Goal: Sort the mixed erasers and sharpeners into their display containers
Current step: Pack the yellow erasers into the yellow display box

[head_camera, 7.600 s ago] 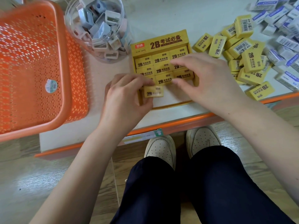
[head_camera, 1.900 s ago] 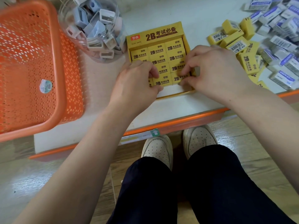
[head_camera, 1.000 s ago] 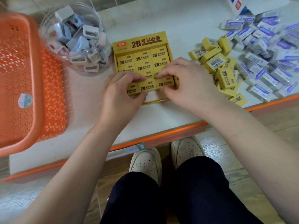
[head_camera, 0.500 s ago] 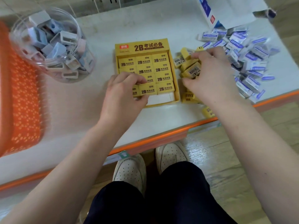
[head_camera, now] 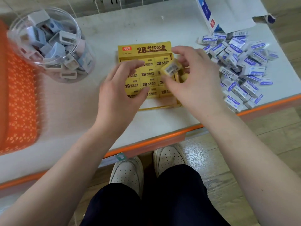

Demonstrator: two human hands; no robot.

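A yellow 2B display box (head_camera: 144,48) lies flat on the white shelf, with rows of yellow erasers (head_camera: 148,73) packed in it. My right hand (head_camera: 193,80) holds a loose yellow eraser (head_camera: 171,68) over the box's right side, barcode up. My left hand (head_camera: 120,90) hovers over the box's left columns with fingers loosely curled, thumb near the lowest row. The bottom strip of the box shows bare white. A heap of blue-and-white erasers (head_camera: 241,66) lies to the right. More yellow erasers are mostly hidden behind my right hand.
A clear round jar (head_camera: 48,44) of pastel sharpeners stands at the back left. An orange perforated basket (head_camera: 17,101) sits at the far left. An opened white-and-blue carton (head_camera: 226,13) lies at the back right. The shelf's orange edge (head_camera: 146,142) runs above my shoes.
My right hand went to the yellow pile on the right, picked up an eraser and came back over the box. My left hand lifted slightly off the lower row. The camera swung right.
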